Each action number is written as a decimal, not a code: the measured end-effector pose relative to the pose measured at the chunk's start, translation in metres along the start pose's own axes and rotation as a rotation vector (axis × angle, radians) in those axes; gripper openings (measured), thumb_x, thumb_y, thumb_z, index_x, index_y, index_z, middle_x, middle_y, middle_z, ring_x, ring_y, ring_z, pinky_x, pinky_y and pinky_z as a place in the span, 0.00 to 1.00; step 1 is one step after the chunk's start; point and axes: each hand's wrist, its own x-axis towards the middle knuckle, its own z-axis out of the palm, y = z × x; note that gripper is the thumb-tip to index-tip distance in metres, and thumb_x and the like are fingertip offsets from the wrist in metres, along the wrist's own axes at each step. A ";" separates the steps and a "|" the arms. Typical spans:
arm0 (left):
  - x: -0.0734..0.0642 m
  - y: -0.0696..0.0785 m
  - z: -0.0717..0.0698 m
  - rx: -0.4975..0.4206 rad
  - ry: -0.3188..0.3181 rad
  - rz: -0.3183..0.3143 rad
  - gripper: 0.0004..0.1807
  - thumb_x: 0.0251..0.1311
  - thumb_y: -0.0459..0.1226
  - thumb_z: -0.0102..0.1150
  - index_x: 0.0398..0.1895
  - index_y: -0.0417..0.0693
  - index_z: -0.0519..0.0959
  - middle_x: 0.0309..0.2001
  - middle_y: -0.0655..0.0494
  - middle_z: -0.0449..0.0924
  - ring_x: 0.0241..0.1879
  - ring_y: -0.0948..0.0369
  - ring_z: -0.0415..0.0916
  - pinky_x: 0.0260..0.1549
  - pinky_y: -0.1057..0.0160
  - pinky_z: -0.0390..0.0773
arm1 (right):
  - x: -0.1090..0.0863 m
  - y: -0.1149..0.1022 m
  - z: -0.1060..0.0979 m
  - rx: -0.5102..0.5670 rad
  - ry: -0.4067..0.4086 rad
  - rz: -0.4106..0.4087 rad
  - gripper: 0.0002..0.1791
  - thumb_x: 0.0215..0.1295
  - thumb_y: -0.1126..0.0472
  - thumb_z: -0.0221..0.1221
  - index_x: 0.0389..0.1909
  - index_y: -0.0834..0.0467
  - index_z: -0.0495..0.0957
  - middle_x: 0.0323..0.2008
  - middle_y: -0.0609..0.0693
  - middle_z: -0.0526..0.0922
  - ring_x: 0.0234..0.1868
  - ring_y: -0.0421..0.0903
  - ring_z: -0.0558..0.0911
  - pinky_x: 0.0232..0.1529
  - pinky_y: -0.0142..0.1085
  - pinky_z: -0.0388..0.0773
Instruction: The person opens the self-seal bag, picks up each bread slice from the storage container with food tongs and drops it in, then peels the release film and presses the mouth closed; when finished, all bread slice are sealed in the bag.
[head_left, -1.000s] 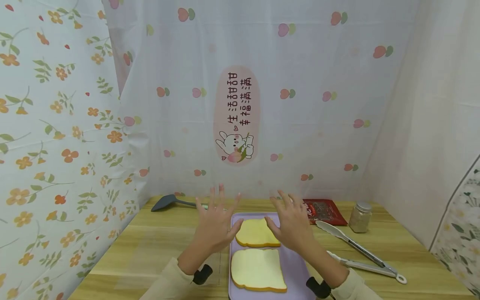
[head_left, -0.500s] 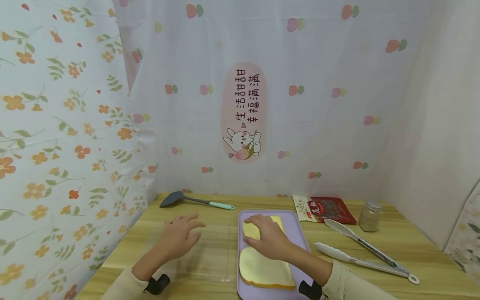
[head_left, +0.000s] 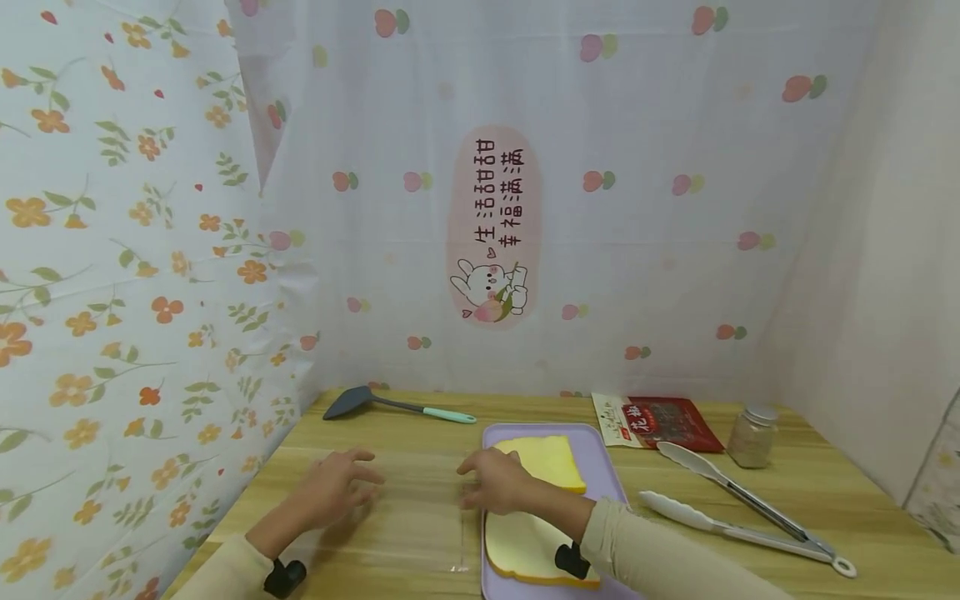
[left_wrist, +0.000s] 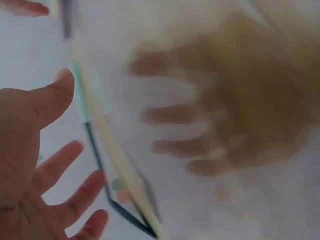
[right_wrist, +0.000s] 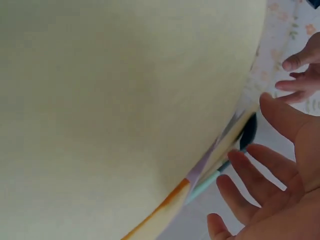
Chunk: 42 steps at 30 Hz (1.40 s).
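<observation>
Left hand point(head_left: 330, 490): above the left part of the sheet, fingers loosely bent and spread, nothing held; whether it touches the surface cannot be told.
Clear sheet: a flat, rectangular, transparent sheet point(head_left: 420, 521) lies on the wood-grain bench point(head_left: 540, 405), just left of the tray.
Right hand point(head_left: 497, 481): over the tray's left edge, between sheet and bread in the head view, fingers half open, holding nothing.
Pale purple rectangular tray point(head_left: 602, 467): carries two crusted slices, the cream near slice point(head_left: 517, 546) and the yellow far slice point(head_left: 551, 458), partly covered by the right hand.
Left wrist view: shows the open palm and separated fingertips, turned from the head camera; a blurred brown hand shape fills its right side.
Right wrist view: shows the right palm and a pale bread face close up, with orange crust.
Far left: a dark grey spatula with mint handle point(head_left: 412, 407).
Right: silver tongs point(head_left: 765, 540), a red-and-white packet point(head_left: 660, 423), a lidded glass jar point(head_left: 752, 437).
</observation>
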 end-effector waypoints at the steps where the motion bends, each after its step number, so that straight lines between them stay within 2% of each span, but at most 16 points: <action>1: -0.001 -0.003 0.001 0.005 -0.012 -0.003 0.11 0.58 0.42 0.70 0.44 0.58 0.88 0.59 0.45 0.77 0.51 0.41 0.76 0.44 0.31 0.70 | 0.002 -0.001 0.003 -0.025 -0.017 0.004 0.23 0.51 0.53 0.75 0.48 0.56 0.85 0.49 0.46 0.86 0.52 0.47 0.81 0.43 0.46 0.65; 5: -0.006 -0.011 0.007 0.012 -0.033 -0.006 0.10 0.58 0.44 0.70 0.44 0.60 0.88 0.60 0.44 0.77 0.51 0.40 0.77 0.44 0.29 0.69 | 0.005 -0.007 0.010 -0.100 -0.096 -0.003 0.16 0.50 0.52 0.76 0.38 0.53 0.87 0.40 0.40 0.86 0.40 0.39 0.80 0.39 0.41 0.62; 9: -0.005 -0.014 0.011 0.002 -0.019 0.028 0.11 0.58 0.43 0.69 0.45 0.60 0.88 0.59 0.44 0.78 0.49 0.43 0.80 0.40 0.34 0.75 | 0.004 -0.010 0.013 -0.187 -0.117 -0.029 0.12 0.49 0.51 0.77 0.30 0.49 0.86 0.41 0.39 0.84 0.39 0.39 0.78 0.36 0.39 0.61; 11: -0.005 -0.015 0.011 -0.004 -0.006 0.045 0.11 0.58 0.43 0.69 0.44 0.60 0.88 0.58 0.44 0.79 0.46 0.45 0.82 0.36 0.40 0.78 | 0.004 -0.010 0.013 -0.217 -0.116 -0.030 0.11 0.49 0.50 0.76 0.30 0.49 0.86 0.43 0.39 0.83 0.41 0.39 0.78 0.37 0.39 0.61; 15: -0.005 -0.017 0.012 -0.007 0.001 0.045 0.10 0.56 0.42 0.70 0.42 0.59 0.89 0.56 0.44 0.80 0.44 0.47 0.83 0.33 0.44 0.79 | 0.004 -0.011 0.013 -0.216 -0.129 -0.025 0.11 0.51 0.50 0.75 0.31 0.50 0.86 0.43 0.39 0.83 0.42 0.39 0.77 0.37 0.39 0.60; 18: -0.006 -0.018 0.014 -0.001 -0.013 0.034 0.09 0.56 0.42 0.71 0.41 0.58 0.89 0.55 0.46 0.81 0.46 0.46 0.82 0.38 0.43 0.79 | 0.004 -0.011 0.013 -0.218 -0.139 -0.028 0.11 0.52 0.49 0.75 0.31 0.49 0.87 0.41 0.37 0.83 0.41 0.38 0.76 0.37 0.39 0.60; 20: -0.005 -0.019 0.015 0.002 -0.013 0.032 0.09 0.56 0.42 0.71 0.40 0.58 0.90 0.54 0.48 0.82 0.47 0.46 0.81 0.39 0.44 0.80 | 0.004 -0.011 0.013 -0.223 -0.144 -0.032 0.10 0.52 0.50 0.75 0.30 0.49 0.87 0.37 0.36 0.82 0.36 0.36 0.73 0.36 0.39 0.60; 25: -0.005 -0.019 0.019 0.008 0.008 0.004 0.06 0.54 0.43 0.71 0.35 0.64 0.90 0.52 0.55 0.84 0.47 0.45 0.80 0.38 0.38 0.76 | 0.003 -0.011 0.011 -0.237 -0.155 -0.035 0.11 0.52 0.49 0.75 0.31 0.50 0.87 0.32 0.35 0.79 0.31 0.35 0.70 0.34 0.37 0.58; 29: -0.004 -0.021 0.020 0.002 0.026 0.014 0.05 0.55 0.43 0.71 0.35 0.64 0.90 0.50 0.57 0.84 0.47 0.46 0.80 0.41 0.42 0.78 | 0.001 -0.010 0.010 -0.237 -0.157 -0.037 0.11 0.52 0.49 0.75 0.32 0.50 0.87 0.33 0.35 0.80 0.32 0.35 0.71 0.34 0.37 0.58; 31: -0.004 -0.023 0.020 -0.032 0.035 0.035 0.05 0.56 0.42 0.70 0.36 0.60 0.90 0.50 0.54 0.85 0.47 0.47 0.81 0.42 0.48 0.80 | 0.001 -0.009 0.010 -0.228 -0.159 -0.038 0.11 0.52 0.49 0.75 0.32 0.50 0.88 0.34 0.36 0.80 0.33 0.35 0.71 0.34 0.37 0.58; 34: -0.004 -0.026 0.019 -0.151 0.045 0.044 0.05 0.58 0.39 0.69 0.37 0.52 0.90 0.51 0.46 0.84 0.47 0.46 0.82 0.41 0.54 0.82 | 0.002 -0.008 0.008 -0.222 -0.169 -0.050 0.12 0.52 0.50 0.75 0.34 0.50 0.87 0.35 0.36 0.80 0.34 0.35 0.72 0.34 0.37 0.59; 38: -0.004 -0.029 0.015 -0.303 0.067 0.048 0.07 0.60 0.35 0.68 0.39 0.43 0.89 0.53 0.36 0.81 0.49 0.41 0.80 0.41 0.54 0.82 | 0.006 -0.008 0.005 -0.245 -0.191 -0.073 0.14 0.52 0.49 0.75 0.37 0.49 0.87 0.36 0.37 0.79 0.36 0.34 0.73 0.36 0.36 0.61; 42: -0.006 -0.031 0.012 -0.336 0.121 0.066 0.08 0.60 0.33 0.67 0.40 0.41 0.88 0.54 0.35 0.80 0.49 0.41 0.80 0.42 0.52 0.82 | 0.012 -0.012 0.005 -0.273 -0.228 -0.059 0.19 0.54 0.44 0.73 0.43 0.49 0.86 0.38 0.40 0.77 0.40 0.35 0.73 0.37 0.37 0.63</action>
